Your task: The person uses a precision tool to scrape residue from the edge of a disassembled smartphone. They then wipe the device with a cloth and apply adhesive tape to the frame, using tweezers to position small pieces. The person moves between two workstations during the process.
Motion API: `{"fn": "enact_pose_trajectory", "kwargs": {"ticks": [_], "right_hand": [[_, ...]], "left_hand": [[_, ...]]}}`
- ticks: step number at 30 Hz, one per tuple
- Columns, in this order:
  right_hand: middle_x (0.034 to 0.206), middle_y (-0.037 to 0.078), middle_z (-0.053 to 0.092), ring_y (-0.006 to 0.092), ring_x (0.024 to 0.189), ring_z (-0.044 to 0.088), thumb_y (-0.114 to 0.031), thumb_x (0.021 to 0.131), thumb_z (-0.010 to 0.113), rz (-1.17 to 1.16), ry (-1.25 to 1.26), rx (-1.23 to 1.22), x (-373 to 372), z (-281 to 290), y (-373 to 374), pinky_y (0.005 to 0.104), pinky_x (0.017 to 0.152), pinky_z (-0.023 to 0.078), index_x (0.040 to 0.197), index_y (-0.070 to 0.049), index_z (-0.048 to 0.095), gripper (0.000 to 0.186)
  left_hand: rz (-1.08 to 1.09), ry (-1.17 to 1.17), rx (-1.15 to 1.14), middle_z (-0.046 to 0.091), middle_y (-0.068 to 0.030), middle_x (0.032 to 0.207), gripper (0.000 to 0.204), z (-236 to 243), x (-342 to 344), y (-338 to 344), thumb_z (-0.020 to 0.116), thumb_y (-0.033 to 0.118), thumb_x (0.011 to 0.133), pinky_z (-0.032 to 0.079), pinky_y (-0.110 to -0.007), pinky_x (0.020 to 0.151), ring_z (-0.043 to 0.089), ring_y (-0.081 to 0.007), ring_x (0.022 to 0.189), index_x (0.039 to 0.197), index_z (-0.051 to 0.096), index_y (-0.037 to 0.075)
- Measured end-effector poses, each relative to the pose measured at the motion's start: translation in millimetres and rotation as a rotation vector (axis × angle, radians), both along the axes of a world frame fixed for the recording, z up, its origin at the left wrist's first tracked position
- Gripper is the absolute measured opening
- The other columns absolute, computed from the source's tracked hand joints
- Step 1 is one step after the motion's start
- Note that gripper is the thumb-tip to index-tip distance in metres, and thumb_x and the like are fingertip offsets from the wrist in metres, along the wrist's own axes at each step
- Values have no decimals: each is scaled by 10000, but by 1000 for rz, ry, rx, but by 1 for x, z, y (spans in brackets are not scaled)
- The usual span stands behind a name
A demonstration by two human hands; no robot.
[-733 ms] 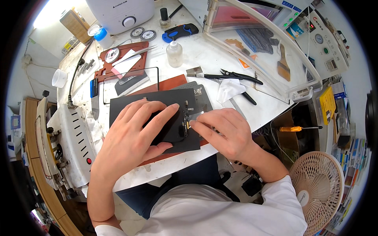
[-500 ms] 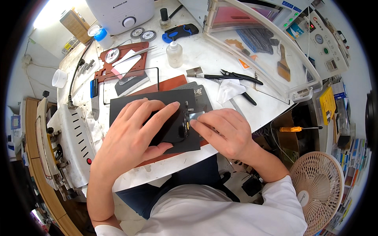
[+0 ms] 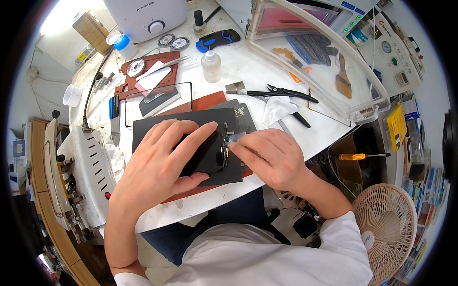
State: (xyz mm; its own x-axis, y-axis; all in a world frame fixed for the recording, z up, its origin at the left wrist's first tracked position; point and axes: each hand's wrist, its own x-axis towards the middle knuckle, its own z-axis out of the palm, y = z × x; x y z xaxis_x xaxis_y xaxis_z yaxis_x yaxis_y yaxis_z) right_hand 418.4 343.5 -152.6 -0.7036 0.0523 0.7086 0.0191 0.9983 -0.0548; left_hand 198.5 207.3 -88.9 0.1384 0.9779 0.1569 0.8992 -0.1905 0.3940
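My left hand lies spread over a black phone screen on a dark rectangular pad, its thumb near the lower edge. My right hand is pinched on a thin shiny piece at the screen's right end, beside a small flex board. A grey mat and an orange-brown mat lie under the pad. Just beyond stand a clear frame and a squeeze bottle.
A white machine flanks the left. Pliers, a tissue and an open clear lid lie toward the right. A brown tool plate holds tweezers at the back. A fan and screwdriver are off the table's right edge.
My right hand has edged slightly up, away from my body, along the screen's right end. My left forefinger has shifted slightly upward; the screen stays where it was.
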Motion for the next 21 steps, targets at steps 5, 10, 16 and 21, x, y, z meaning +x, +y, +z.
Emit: {"fn": "enact_pose_trajectory", "kwargs": {"ticks": [5, 10, 16, 21], "right_hand": [[928, 55, 637, 204, 789, 658, -55, 763, 770, 2, -4, 0, 1, -1, 0, 308, 666, 534, 946, -3, 729, 195], [937, 57, 644, 206, 802, 663, -54, 761, 764, 4, 4, -1, 0, -3, 2, 309, 670, 536, 948, -5, 729, 196], [955, 63, 660, 210, 832, 675, -54, 735, 761, 16, 4, -6, 1, -6, 5, 309, 689, 550, 960, -3, 735, 232], [966, 69, 673, 217, 852, 684, -55, 722, 759, 19, 22, 13, 0, -8, 8, 315, 713, 567, 965, 0, 742, 250]], "left_hand": [[1, 7, -1, 625, -109, 1230, 848, 1, 0, 0, 881, 177, 625, 492, -438, 986, 598, -337, 1126, 1416, 591, 81], [0, 7, -4, 626, -108, 1230, 853, 1, 0, 0, 881, 177, 623, 491, -440, 990, 598, -338, 1127, 1419, 589, 80], [-5, 9, 5, 628, -109, 1234, 862, 1, -1, 0, 882, 176, 619, 493, -443, 987, 598, -340, 1125, 1422, 584, 79], [-4, 7, 10, 628, -110, 1236, 869, 0, 0, 1, 884, 173, 615, 494, -444, 986, 599, -340, 1128, 1425, 582, 79]]}}
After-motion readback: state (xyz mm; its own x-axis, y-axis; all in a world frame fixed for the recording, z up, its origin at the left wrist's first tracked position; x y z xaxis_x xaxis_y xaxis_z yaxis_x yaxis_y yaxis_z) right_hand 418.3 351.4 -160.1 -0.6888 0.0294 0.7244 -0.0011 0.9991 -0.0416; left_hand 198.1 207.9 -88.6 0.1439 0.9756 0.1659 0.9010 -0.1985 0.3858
